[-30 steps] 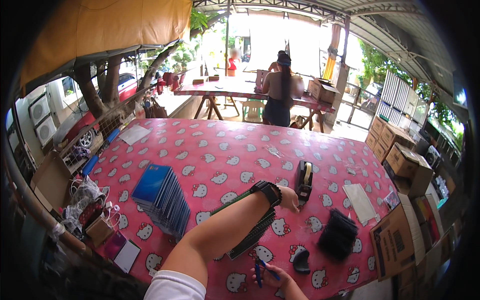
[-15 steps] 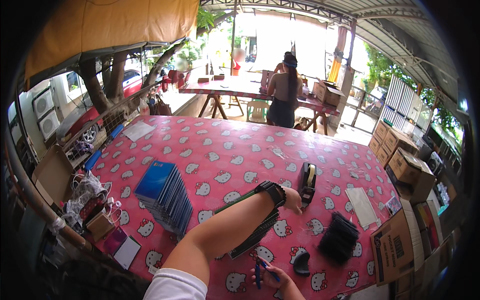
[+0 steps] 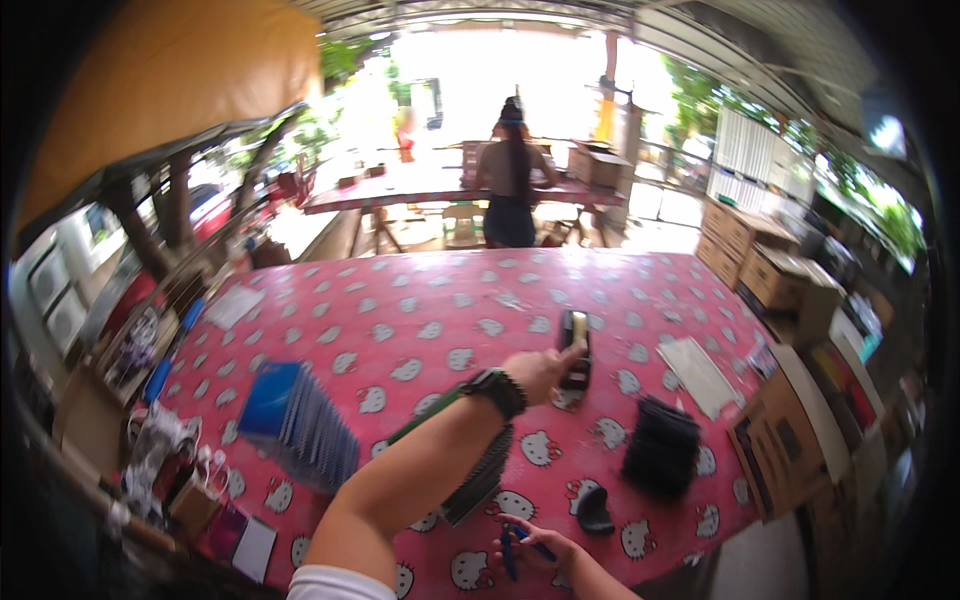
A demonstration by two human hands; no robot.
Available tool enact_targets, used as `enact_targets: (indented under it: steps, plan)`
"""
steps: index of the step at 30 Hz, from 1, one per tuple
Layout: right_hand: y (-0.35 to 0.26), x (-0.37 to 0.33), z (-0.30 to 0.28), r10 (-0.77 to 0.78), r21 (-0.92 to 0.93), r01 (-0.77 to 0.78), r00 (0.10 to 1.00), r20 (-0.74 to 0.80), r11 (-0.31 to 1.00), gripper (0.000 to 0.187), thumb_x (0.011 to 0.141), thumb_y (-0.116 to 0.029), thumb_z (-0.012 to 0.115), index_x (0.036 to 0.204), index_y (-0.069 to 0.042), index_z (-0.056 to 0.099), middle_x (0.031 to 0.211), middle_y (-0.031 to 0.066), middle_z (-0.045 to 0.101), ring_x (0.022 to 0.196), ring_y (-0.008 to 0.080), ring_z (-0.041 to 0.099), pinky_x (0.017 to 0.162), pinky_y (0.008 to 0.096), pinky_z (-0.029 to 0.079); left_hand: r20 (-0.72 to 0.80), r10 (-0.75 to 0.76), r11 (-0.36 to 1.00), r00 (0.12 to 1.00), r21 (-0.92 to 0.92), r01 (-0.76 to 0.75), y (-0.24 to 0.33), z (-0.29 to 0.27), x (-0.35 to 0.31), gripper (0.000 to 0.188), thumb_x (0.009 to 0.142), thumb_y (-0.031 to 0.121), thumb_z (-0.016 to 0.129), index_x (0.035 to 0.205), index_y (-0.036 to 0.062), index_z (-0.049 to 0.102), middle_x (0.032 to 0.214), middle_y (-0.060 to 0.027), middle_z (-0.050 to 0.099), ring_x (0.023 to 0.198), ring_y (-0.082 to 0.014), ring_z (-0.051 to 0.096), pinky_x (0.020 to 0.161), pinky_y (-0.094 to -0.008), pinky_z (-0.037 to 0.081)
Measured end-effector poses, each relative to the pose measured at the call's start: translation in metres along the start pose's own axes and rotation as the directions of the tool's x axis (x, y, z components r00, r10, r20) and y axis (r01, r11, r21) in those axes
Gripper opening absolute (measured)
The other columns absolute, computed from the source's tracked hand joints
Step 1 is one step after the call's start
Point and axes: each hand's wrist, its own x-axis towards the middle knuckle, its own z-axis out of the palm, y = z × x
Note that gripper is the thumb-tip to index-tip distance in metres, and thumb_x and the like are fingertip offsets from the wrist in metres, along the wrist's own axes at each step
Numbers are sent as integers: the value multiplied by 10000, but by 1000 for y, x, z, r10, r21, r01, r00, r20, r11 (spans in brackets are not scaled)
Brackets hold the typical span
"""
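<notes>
My left hand [image 3: 540, 376], with a dark watch on its wrist, reaches across the table, its fingers on the near left side of a black tape dispenser [image 3: 574, 365]. Motion blurs those fingers somewhat. Low in the picture, my right hand [image 3: 545, 552] holds blue-handled pliers [image 3: 508, 555], their handles spread apart. Under my left forearm stands a stack of wire-bound notebooks [image 3: 478, 488] with a green cover on top, partly hidden. Farther left rises a tall stack of blue-covered spiral notebooks [image 3: 300, 428]. A black curved piece [image 3: 595, 512] lies beside my right hand.
A black bundle of thin strips [image 3: 660, 448] and a pale flat sheet [image 3: 698, 375] lie on the pink patterned tabletop [image 3: 400, 335]. An open carton [image 3: 785, 440] flanks the right edge; cords and a small box [image 3: 195, 503] sit left. Another person [image 3: 511, 175] stands at a far table.
My left hand has moved from the dispenser's near end up to its side. My right hand still holds the pliers. The whole view has turned slightly.
</notes>
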Motion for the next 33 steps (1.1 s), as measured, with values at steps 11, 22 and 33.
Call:
enact_targets:
  steps: [11,22,33]
  plan:
    - [1,4,2,-10,-20,11,1000,26,1000,697,816,0,533,1427,-166,239,1236,205,514,1135,391,527,983,572,368,-644,396,915,654,339,-220,32,-14,-8,594,721,75,610,1296,103,464,1194,-135,514,1000,-290,555,901,-396,460]
    - [-4,7,0,5,22,-4,999,-33,1000,693,800,-51,552,1413,-167,250,1227,210,508,1136,398,521,973,617,353,-570,441,897,693,264,-354,7,3,4,56,787,94,589,824,98,631,742,-42,598,758,-225,594,692,-350,505]
    - [-6,10,-7,9,70,-10,1000,16,998,583,879,-112,498,1400,-168,244,1247,214,498,1128,375,533,951,618,383,-688,391,919,612,263,-293,26,-81,-42,132,817,25,600,929,76,648,828,-71,642,752,-235,607,675,-333,511]
